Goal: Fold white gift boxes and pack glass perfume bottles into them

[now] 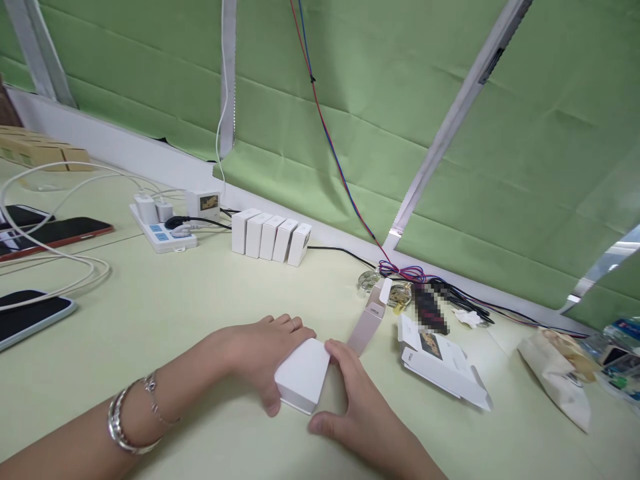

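Observation:
A small closed white box point(303, 375) lies on the table between my two hands. My left hand point(265, 353) grips it from the left, with the thumb at its near corner and the fingers along its far side. My right hand point(350, 393) curves around the right side; a fingertip touches the far right corner while the thumb stays just off the near edge, thumb and fingers apart. Just beyond my right hand stands an opened white carton point(369, 323) with its flap up. Farther right, an unfolded white carton point(440, 363) with a picture lies flat.
Several small white boxes point(270, 238) stand in a row near the wall. Left of them are a power strip point(163, 230) with chargers, and phones point(55, 237) with white cables. Bundled wires point(405, 270), a cloth pouch point(555, 377) and a plastic bag point(620, 360) are at the right.

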A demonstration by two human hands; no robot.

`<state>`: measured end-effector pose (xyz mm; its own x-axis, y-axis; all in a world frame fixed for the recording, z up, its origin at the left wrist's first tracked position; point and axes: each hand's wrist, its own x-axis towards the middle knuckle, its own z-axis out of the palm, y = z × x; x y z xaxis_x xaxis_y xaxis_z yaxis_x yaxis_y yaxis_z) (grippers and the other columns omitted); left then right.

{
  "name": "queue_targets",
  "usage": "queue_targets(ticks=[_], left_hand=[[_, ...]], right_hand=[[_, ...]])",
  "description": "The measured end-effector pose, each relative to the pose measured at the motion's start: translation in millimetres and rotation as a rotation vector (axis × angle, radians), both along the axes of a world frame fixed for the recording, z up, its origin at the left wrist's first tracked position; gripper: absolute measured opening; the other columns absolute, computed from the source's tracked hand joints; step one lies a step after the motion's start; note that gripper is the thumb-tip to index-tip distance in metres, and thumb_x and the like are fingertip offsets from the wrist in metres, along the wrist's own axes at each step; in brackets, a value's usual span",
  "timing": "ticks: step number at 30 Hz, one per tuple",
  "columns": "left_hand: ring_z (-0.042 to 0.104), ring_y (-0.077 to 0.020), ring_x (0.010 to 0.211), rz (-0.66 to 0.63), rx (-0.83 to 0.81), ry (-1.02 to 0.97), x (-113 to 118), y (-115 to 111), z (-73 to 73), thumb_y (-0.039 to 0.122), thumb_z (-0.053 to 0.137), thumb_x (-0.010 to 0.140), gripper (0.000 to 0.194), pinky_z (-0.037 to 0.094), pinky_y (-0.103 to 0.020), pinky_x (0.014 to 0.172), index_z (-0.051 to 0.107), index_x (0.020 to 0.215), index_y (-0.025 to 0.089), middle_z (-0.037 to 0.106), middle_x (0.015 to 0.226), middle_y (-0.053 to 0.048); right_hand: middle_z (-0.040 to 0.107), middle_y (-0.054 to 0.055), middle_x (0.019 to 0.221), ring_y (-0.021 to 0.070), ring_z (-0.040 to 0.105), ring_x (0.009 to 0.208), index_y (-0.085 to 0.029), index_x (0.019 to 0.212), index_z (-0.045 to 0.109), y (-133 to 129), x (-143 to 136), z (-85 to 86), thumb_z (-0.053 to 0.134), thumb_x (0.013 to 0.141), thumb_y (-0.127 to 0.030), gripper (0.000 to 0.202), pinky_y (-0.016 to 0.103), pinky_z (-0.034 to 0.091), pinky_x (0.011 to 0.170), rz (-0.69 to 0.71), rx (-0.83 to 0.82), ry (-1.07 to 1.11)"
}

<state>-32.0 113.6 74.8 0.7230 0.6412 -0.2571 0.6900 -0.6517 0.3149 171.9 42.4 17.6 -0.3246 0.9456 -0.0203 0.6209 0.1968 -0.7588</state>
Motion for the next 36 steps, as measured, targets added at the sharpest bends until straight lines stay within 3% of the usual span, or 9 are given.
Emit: queue_targets(ticks=[4, 8, 21, 27, 29, 32, 34, 36], left_hand=[[0.045, -0.0336, 0.104, -0.035, -0.012, -0.014, -0.4, 2.2, -3.5, 0.037, 0.082, 0.044, 0.087, 0.037, -0.044, 0.087, 0.048, 0.122, 0.023, 0.052, 0.108, -0.01], [0.045, -0.0342, 0.104, -0.028, -0.018, -0.03, -1.2, 3.6, -6.9, 0.041, 0.082, 0.043, 0.086, 0.037, -0.044, 0.086, 0.049, 0.121, 0.024, 0.052, 0.107, -0.009], [0.052, -0.0297, 0.096, -0.058, 0.091, -0.093, 1.4, 0.0, -8.1, 0.039, 0.078, 0.051, 0.074, 0.042, -0.038, 0.08, 0.052, 0.118, 0.025, 0.056, 0.101, -0.007], [0.049, -0.033, 0.107, -0.054, -0.026, -0.071, -3.1, 4.8, -3.9, 0.049, 0.076, 0.051, 0.092, 0.04, -0.044, 0.09, 0.041, 0.132, 0.025, 0.053, 0.116, -0.01], [0.044, -0.0336, 0.116, 0.019, -0.082, -0.14, -8.6, 11.0, -1.5, 0.055, 0.071, 0.057, 0.097, 0.037, -0.043, 0.097, 0.031, 0.139, 0.022, 0.047, 0.129, -0.013], [0.037, -0.0294, 0.127, 0.215, -0.096, -0.42, -19.3, 28.0, -4.5, 0.058, 0.049, 0.079, 0.074, 0.032, -0.039, 0.103, 0.027, 0.14, 0.022, 0.035, 0.144, -0.011], [0.037, -0.0266, 0.128, 0.382, -0.08, -0.639, -27.2, 43.0, -12.2, 0.055, 0.032, 0.089, 0.058, 0.034, -0.038, 0.102, 0.032, 0.137, 0.024, 0.035, 0.144, -0.009], [0.044, -0.0279, 0.123, 0.56, -0.111, -0.733, -35.3, 57.4, -21.7, 0.053, 0.032, 0.088, 0.055, 0.039, -0.04, 0.097, 0.037, 0.133, 0.022, 0.041, 0.139, -0.01]], right_hand=[[0.045, 0.008, 0.132, 0.0218, 0.042, 0.124, -0.021, 0.135, 0.033, 2.0, -2.1, -2.9, 0.064, 0.066, -0.013, 0.076, 0.038, 0.035, 0.105, -0.051, 0.037, 0.009], [0.046, 0.007, 0.131, 0.0218, 0.045, 0.121, -0.021, 0.135, 0.032, 4.6, -3.9, -6.0, 0.065, 0.065, -0.014, 0.078, 0.037, 0.038, 0.102, -0.075, 0.056, 0.003], [0.036, 0.01, 0.139, 0.025, 0.032, 0.13, -0.02, 0.139, 0.027, -3.5, -11.2, 2.0, 0.068, 0.063, -0.018, 0.086, 0.04, 0.03, 0.109, -0.046, 0.088, -0.086], [0.043, 0.009, 0.131, 0.0245, 0.037, 0.125, -0.018, 0.129, 0.04, -0.7, -9.5, -2.4, 0.068, 0.061, -0.017, 0.073, 0.038, 0.032, 0.106, -0.035, 0.142, -0.034], [0.045, 0.009, 0.128, 0.0243, 0.041, 0.12, -0.018, 0.127, 0.042, 0.6, -8.9, -2.7, 0.067, 0.062, -0.018, 0.069, 0.038, 0.035, 0.104, -0.073, 0.134, 0.014], [0.049, 0.009, 0.121, 0.0241, 0.05, 0.105, -0.019, 0.125, 0.044, 3.1, -8.6, -4.3, 0.067, 0.063, -0.02, 0.066, 0.038, 0.042, 0.095, -0.207, 0.073, 0.102], [0.053, 0.008, 0.114, 0.0234, 0.052, 0.097, -0.02, 0.124, 0.047, 5.1, -8.9, -7.8, 0.069, 0.062, -0.025, 0.065, 0.037, 0.044, 0.089, -0.303, 0.035, 0.192], [0.055, 0.006, 0.11, 0.0229, 0.054, 0.093, -0.022, 0.121, 0.05, 7.3, -9.1, -13.5, 0.072, 0.061, -0.03, 0.065, 0.036, 0.045, 0.086, -0.357, 0.011, 0.318]])
